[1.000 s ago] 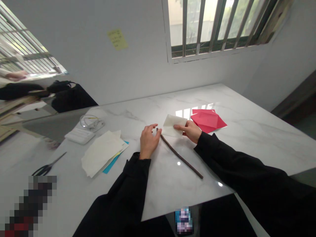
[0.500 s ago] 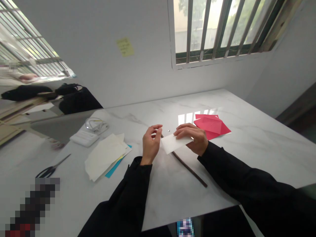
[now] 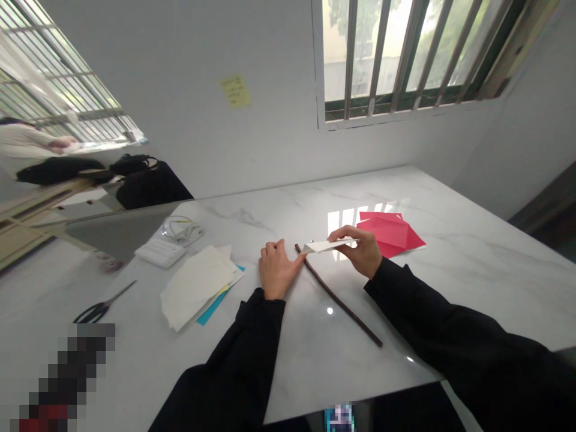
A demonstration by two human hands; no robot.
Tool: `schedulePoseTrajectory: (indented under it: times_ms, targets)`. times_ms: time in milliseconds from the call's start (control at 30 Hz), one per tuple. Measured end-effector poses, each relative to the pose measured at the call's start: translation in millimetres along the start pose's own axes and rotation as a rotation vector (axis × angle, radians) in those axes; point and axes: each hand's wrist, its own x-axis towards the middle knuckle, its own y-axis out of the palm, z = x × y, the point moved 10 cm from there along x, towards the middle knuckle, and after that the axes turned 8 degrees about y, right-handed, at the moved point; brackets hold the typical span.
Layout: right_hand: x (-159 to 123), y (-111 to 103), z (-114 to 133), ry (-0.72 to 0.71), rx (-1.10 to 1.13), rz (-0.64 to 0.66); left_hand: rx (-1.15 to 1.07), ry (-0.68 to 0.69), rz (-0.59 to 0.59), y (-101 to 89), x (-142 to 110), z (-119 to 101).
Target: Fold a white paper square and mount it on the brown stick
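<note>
A folded piece of white paper (image 3: 324, 245) is held above the marble-patterned table, seen nearly edge-on. My right hand (image 3: 360, 249) pinches it at its right part. My left hand (image 3: 279, 270) is low over the table at the paper's left end. Its thumb is stretched out to the paper's left tip, apart from the other fingers, which are partly bent. A thin dark brown stick (image 3: 344, 307) lies slantwise on the table, its upper end near my left thumb. Behind the paper, a tiny shiny object is partly hidden.
Red paper sheets (image 3: 396, 233) lie right of my right hand. Left of my left hand are cream paper sheets (image 3: 198, 285) over blue and yellow ones. Farther left are scissors (image 3: 99, 309) and a white box (image 3: 159, 252) with a cable (image 3: 183, 229). A person's arm (image 3: 33, 143) shows far left.
The white paper has tipped from showing its broad face to nearly edge-on. My left hand has lowered and turned, its thumb now reaching the paper's left end. The view has shifted slightly.
</note>
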Motion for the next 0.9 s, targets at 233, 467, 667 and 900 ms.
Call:
schedulePoseTrajectory:
  times_ms: [233, 467, 667, 900]
  targets:
    - [2.7, 11.9, -79.3, 0.556, 0.509, 0.084, -0.119, 0.059, 0.052, 5.1, 2.3, -5.4]
    - [-13.4, 43.5, -69.2, 0.663, 0.694, 0.355, -0.48, 0.067, 0.082, 12.9, 4.3, -8.3]
    - [-15.3, 48.5, -61.1, 0.638, 0.696, 0.477, -1.283, 0.067, 0.133, 7.4, -1.2, -33.7]
    - [-8.2, 42.0, -59.2, 0.579, 0.7, 0.454, -1.72, 0.059, 0.317, -7.8, -18.9, -68.0]
